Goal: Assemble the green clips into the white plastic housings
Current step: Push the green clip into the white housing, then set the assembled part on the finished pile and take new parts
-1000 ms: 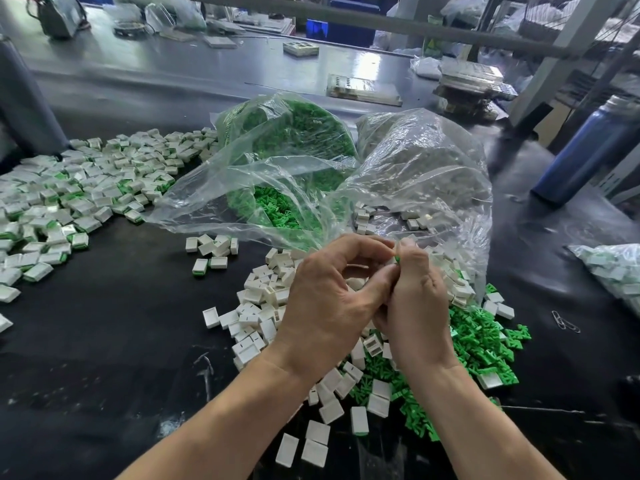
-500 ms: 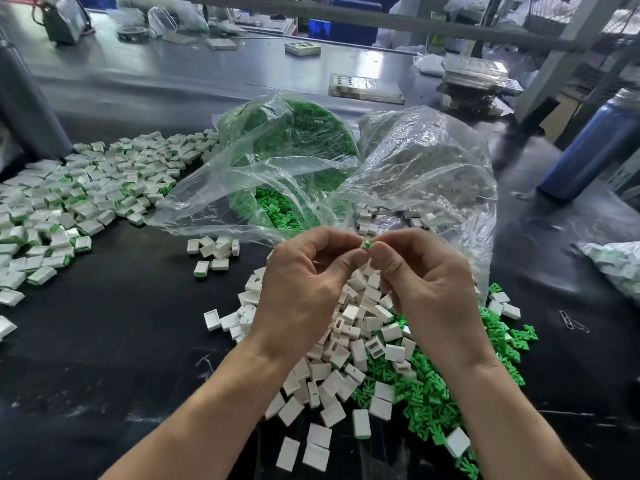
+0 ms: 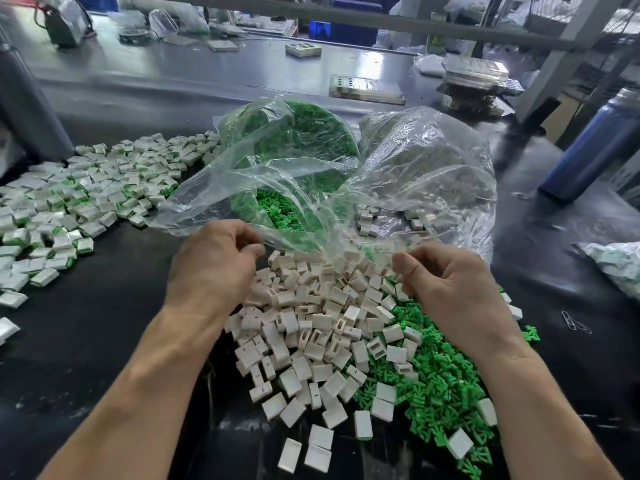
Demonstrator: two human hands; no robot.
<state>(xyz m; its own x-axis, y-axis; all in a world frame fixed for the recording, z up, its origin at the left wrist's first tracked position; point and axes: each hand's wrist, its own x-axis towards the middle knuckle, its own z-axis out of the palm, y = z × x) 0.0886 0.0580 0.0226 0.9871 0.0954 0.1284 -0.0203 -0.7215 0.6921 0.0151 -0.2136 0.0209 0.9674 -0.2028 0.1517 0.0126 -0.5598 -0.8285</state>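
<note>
Hands hover apart over the heap of white housings (image 3: 322, 327) on the black counter (image 3: 104, 323). The left hand (image 3: 211, 268) has its fingers curled under, and whether it pinches a part I cannot tell; the same goes for the right hand (image 3: 453, 282), curled near the green clips (image 3: 440, 386) beside the heap. This looks like the gap between pieces: next, each hand needs a fresh part, clip lined up with a housing's slot.
</note>
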